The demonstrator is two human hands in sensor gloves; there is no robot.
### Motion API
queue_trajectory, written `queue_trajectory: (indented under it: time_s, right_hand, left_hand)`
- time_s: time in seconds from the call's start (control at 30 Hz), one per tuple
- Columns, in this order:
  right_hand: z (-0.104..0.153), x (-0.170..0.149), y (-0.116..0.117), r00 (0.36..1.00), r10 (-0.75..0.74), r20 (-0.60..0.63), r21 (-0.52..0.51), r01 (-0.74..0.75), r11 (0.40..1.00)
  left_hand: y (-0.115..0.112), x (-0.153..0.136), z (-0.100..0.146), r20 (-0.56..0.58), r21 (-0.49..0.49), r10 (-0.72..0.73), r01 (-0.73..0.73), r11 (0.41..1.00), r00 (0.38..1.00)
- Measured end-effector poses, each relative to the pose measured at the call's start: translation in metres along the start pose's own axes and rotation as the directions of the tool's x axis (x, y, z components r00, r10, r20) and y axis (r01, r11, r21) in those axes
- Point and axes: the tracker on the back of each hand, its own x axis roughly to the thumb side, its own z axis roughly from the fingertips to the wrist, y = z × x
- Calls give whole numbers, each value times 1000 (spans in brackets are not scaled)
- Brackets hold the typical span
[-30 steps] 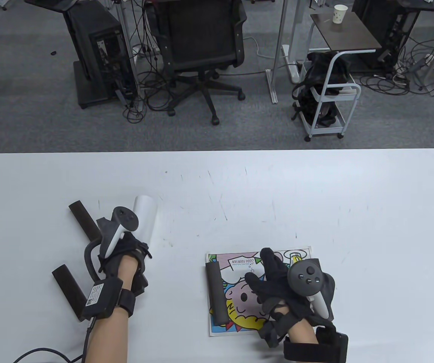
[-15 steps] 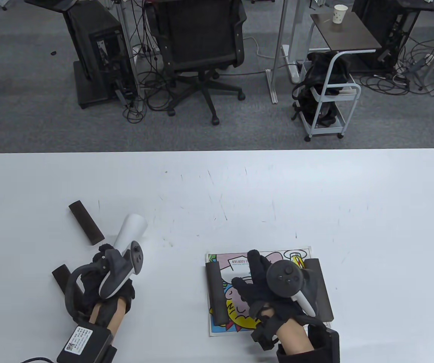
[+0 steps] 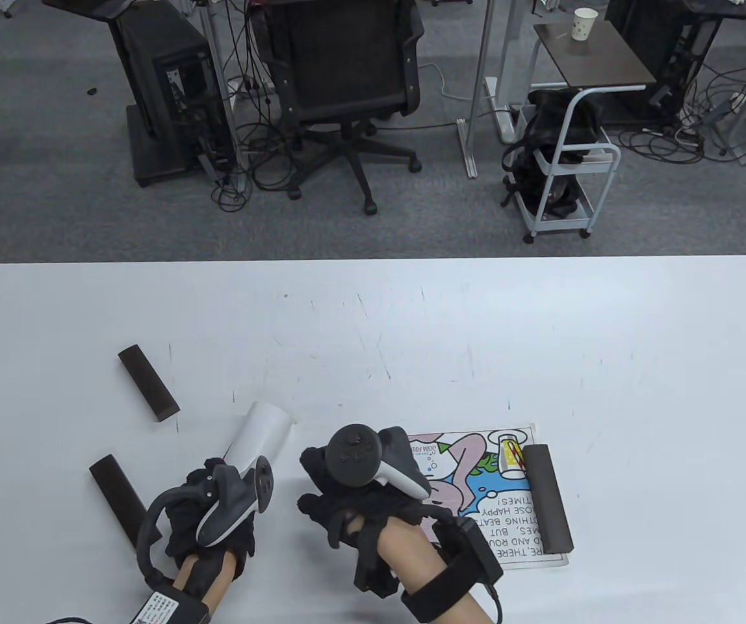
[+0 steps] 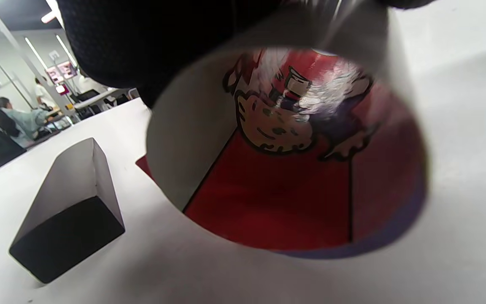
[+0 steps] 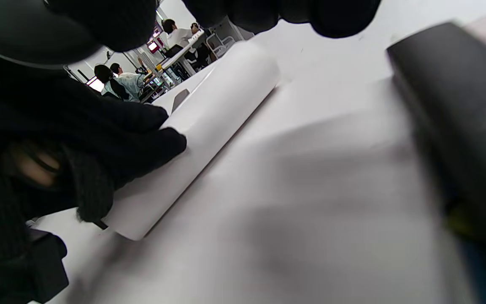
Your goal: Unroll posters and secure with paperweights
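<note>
A rolled white poster [image 3: 261, 434] lies slanted on the table, and my left hand [image 3: 212, 512] grips its near end. The left wrist view looks into the roll's open end [image 4: 293, 169], which shows red cartoon print inside. My right hand [image 3: 337, 484] hovers just right of the roll with its fingers [image 5: 331, 17] free and holding nothing. A flat cartoon poster [image 3: 487, 497] lies at the near right with a dark bar paperweight [image 3: 547, 497] on its right edge. My right hand covers its left edge. The right wrist view shows the roll [image 5: 213, 118] and a dark paperweight [image 5: 458, 114].
Two loose dark bar paperweights lie at the left, one farther back [image 3: 147, 383] and one near my left hand [image 3: 116, 499], also in the left wrist view [image 4: 70, 215]. The white table [image 3: 477, 325] stretches behind. A chair and carts stand beyond it.
My left hand carried the rolled poster right and nearer, toward the table's near middle. My right hand left the flat poster's centre and moved left beside the roll.
</note>
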Motion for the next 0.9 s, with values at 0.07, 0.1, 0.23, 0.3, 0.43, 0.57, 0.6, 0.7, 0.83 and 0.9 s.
queue_trajectory:
  time_s: [0.07,0.1,0.23,0.3,0.43,0.57,0.6,0.7,0.83,0.9]
  right_hand:
    - [-15,-1,12,996,-72,-55,-22,70,997]
    - [-18,-1,15,994,-86,-72,-34,84,996]
    - [-31,3,32,981,-4,-194,-85,-13,996]
    - [-34,7,37,964,69,-258,-143,-109,984]
    - [-42,15,46,935,179,-306,-162,-237,958]
    - [-49,14,54,911,252,-328,-144,-311,939]
    - [-50,13,57,908,261,-327,-137,-319,938]
    - [-53,12,60,905,279,-321,-122,-332,935]
    - [-55,15,63,903,329,-277,-108,-370,923]
    - [-56,18,64,898,367,-241,-99,-399,911]
  left_hand:
    - [2,-6,2,15,-5,54,-54,999,998]
    - [3,-8,2,21,-8,73,-73,997,997]
    - [8,-20,2,45,-10,164,-164,986,985]
    - [10,-23,1,56,-8,196,-196,981,979]
    - [11,-26,0,88,-33,232,-230,973,969]
    - [7,-28,-3,118,-62,214,-208,976,970]
    - [5,-27,-5,169,-56,219,-213,976,961]
    - [2,-25,-8,227,-10,153,-155,988,962]
    - [-10,-20,-19,303,0,-13,14,1000,953]
    - [-19,-17,-25,327,-39,-92,110,993,941]
